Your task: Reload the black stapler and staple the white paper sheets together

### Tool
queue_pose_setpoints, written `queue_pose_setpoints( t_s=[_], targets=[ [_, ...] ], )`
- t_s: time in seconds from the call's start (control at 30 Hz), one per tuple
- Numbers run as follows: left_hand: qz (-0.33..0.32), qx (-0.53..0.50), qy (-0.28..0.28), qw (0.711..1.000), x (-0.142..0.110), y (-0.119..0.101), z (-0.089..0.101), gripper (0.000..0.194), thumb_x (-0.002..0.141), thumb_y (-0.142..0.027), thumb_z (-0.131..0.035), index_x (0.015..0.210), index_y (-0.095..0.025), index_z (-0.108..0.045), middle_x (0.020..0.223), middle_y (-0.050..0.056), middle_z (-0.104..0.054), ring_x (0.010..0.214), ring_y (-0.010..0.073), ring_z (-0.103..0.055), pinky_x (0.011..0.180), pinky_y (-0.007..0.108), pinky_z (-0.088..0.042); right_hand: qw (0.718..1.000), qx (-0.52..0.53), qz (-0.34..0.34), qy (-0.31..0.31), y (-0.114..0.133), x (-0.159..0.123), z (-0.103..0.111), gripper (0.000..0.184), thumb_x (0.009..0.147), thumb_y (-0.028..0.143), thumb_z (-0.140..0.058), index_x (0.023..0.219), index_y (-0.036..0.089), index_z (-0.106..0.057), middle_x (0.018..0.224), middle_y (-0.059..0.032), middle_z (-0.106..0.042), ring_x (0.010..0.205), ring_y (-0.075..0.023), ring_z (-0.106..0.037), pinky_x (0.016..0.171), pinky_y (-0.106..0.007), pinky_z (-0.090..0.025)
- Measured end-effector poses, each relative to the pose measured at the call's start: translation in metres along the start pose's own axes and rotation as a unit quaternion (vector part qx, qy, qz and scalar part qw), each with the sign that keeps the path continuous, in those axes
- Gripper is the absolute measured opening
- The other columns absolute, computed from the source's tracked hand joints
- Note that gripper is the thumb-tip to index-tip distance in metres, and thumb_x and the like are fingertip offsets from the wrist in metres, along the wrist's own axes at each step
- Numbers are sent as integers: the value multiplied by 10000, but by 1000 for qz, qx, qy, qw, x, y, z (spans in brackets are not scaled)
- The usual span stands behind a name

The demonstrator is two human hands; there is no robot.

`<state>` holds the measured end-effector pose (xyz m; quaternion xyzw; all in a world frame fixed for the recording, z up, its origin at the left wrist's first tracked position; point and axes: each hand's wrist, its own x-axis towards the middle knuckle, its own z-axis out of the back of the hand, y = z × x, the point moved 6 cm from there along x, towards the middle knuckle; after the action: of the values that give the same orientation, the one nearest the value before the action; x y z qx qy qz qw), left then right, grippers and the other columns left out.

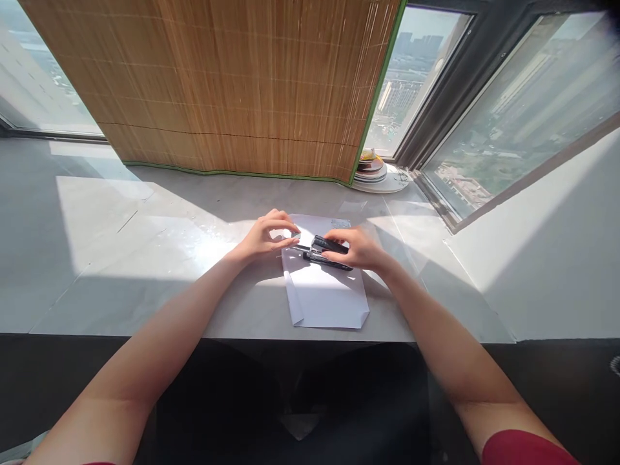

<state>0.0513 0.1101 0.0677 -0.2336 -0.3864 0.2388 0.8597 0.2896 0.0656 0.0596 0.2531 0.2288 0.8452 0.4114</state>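
A black stapler (317, 258) lies opened up on a folded sheet of white paper (329, 300), its top arm raised from its base and a thin metal rail pointing left. My right hand (358, 248) grips the stapler from its right end, thumb near the base and fingers over the top arm. On the left, my left hand (271, 236) pinches a small grey strip (296, 236), which looks like staples, between thumb and fingers. It sits close to the left end of the rail; whether they touch I cannot tell.
The pale marble-patterned sill (159, 252) carries the paper. A bamboo blind (242, 84) hangs beyond my hands. Stacked plates (382, 184) stand at its lower right corner, beside the window frame (436, 97). A white wall (557, 258) closes off the right.
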Motion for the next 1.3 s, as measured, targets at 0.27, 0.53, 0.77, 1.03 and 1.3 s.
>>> queue_pose_setpoints(
  t_s=[0.27,0.53,0.77,1.03,1.3],
  targets=[
    [15,-41,39,998,2,-8,-9,159,947,-411,-855,1030,-278,-882,973,69,-777,936,231,-666,834,397,-530,992,-23,78,-96,20,-5,8,147,932,308,-751,1022,212,-816,847,-19,-777,726,-157,-630,681,-297,-451],
    [21,-61,39,997,4,-9,-9,160,931,-418,-870,1024,-289,-889,954,65,-772,913,223,-681,807,393,-533,989,-26,87,-113,22,-7,7,113,941,303,-740,989,229,-810,820,-5,-752,727,-156,-619,679,-308,-440],
    [11,-35,42,998,4,-9,-9,132,911,-393,-885,997,-293,-893,921,58,-784,872,214,-668,808,397,-539,990,-34,95,-104,19,-9,10,150,963,336,-730,1051,252,-818,858,-4,-763,759,-162,-628,700,-321,-452],
    [15,-45,15,999,3,-17,-6,121,930,-414,-874,964,-298,-877,929,62,-778,906,228,-681,814,407,-553,993,-37,63,-96,17,-9,13,142,952,355,-725,1007,257,-811,855,-13,-760,747,-174,-617,709,-333,-467],
    [76,-122,-49,988,0,-8,-6,262,996,-501,-801,1081,-255,-828,944,70,-794,891,210,-706,847,412,-572,990,-55,51,-118,9,-10,13,183,932,334,-735,1059,242,-830,861,-28,-761,741,-180,-619,702,-331,-465]
  ],
)
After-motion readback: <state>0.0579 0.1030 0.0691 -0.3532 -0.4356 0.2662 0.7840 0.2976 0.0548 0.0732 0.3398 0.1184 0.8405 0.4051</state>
